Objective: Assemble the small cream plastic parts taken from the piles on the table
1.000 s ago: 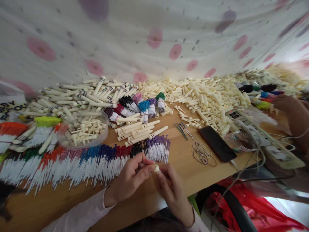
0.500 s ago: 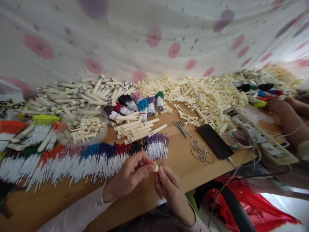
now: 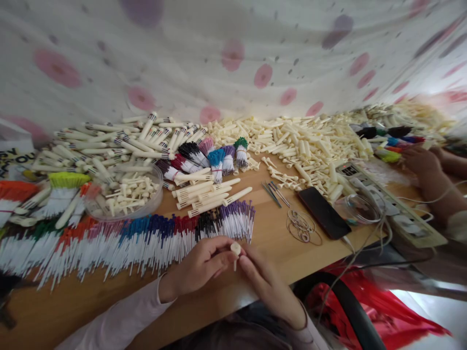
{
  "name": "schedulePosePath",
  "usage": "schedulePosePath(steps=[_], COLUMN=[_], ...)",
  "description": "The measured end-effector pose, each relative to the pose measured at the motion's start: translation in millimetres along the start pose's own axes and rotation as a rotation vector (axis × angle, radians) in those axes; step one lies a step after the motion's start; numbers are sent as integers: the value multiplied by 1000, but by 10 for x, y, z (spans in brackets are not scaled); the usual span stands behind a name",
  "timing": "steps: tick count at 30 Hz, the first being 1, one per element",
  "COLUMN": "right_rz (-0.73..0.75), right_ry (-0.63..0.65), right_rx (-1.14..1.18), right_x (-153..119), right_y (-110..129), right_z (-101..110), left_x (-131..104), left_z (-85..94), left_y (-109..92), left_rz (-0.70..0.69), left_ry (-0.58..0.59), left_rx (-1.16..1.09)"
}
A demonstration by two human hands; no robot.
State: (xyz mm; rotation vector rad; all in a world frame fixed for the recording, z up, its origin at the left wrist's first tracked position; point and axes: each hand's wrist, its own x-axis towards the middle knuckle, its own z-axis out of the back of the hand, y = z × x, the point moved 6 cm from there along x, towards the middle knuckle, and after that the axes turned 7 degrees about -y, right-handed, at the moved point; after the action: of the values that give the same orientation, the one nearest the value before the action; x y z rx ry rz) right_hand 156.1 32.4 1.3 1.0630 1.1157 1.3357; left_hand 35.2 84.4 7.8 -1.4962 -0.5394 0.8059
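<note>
A small cream part with a round head and thin stem [image 3: 235,250] is held between the fingertips of both hands above the table's front edge. My left hand [image 3: 204,262] pinches it from the left, and my right hand [image 3: 264,277] closes on it from the right. Just beyond lie rows of white refills with coloured ends [image 3: 164,238]. Behind them rest several cream pen barrels [image 3: 207,194]. A clear round tub [image 3: 159,187] of similar cream parts stands to the left.
Cream parts [image 3: 302,141] are heaped along the curtain. Tweezers [image 3: 279,194], rubber bands [image 3: 301,226], a black phone [image 3: 324,213] and a power strip [image 3: 416,228] lie rightward. Another person's hands [image 3: 423,163] are at far right. A red bag [image 3: 386,311] sits below the table.
The cream part has been turned so its round head faces up and its stem points down. My right hand has shifted, its fingers now stretched more along the part.
</note>
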Motion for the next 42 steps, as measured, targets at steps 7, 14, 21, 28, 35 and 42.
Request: schedulePosePath(steps=[7, 14, 21, 28, 35, 42], right_rz=[316, 452, 424, 427, 360, 285], right_ry=[134, 100, 128, 72, 44, -3], right_rx=[-572, -635, -638, -574, -603, -518], right_x=[52, 33, 5, -35, -24, 51], right_y=[383, 360, 331, 386, 315, 319], right_z=[168, 26, 23, 56, 35, 80], left_x=[-58, -123, -139, -92, -137, -136], left_z=[-6, -72, -106, -92, -119, -63], left_y=[-232, -176, -224, -276, -220, -258], left_rz=[-187, -192, -207, -103, -213, -137], left_ry=[128, 226, 262, 391, 244, 135], left_rx=[596, 917, 888, 427, 738, 755])
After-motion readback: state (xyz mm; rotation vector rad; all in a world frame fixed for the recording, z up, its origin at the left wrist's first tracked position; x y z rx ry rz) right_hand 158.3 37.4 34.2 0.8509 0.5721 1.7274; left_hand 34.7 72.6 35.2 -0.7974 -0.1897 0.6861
